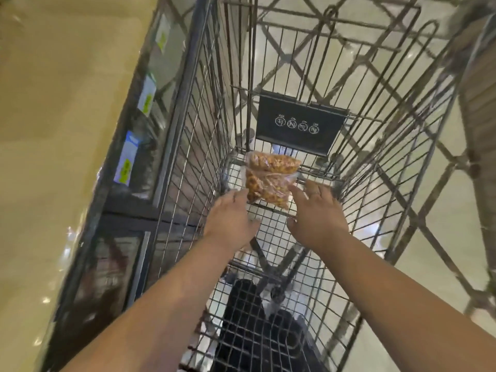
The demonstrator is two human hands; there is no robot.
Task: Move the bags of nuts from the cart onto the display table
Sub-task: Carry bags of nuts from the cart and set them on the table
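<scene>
Nearest to the camera, two bare forearms come in from the bottom edge and stretch forward, almost parallel, into the wire cart [193,162]. Under the mesh bottom of the cart, between the forearms, a dark shape [249,331] shows through; what it is cannot be told.

Further on, the left hand [230,218] is turned back-up, low over the mesh. Its fingers are rather straight and close together and point at the lower left corner of the bags of nuts [271,178]. The tips are at the edge of the plastic, but it cannot be told whether they touch it. The right hand [316,213] is also back-up, with the fingers spread wide. Its first finger reaches the right edge of the bags, and the other fingers are over the wire beside them. Neither hand is closed around anything.

The bags of nuts are clear plastic with orange-brown nuts. They lie on the mesh bottom at the far end of the cart, one partly over the other. Just behind them a black panel [300,124] with four small round white signs hangs on the far wall.

Outside the left wall stands a dark-framed stand [128,205] with glass panels and white-and-yellow labels [126,162].
</scene>
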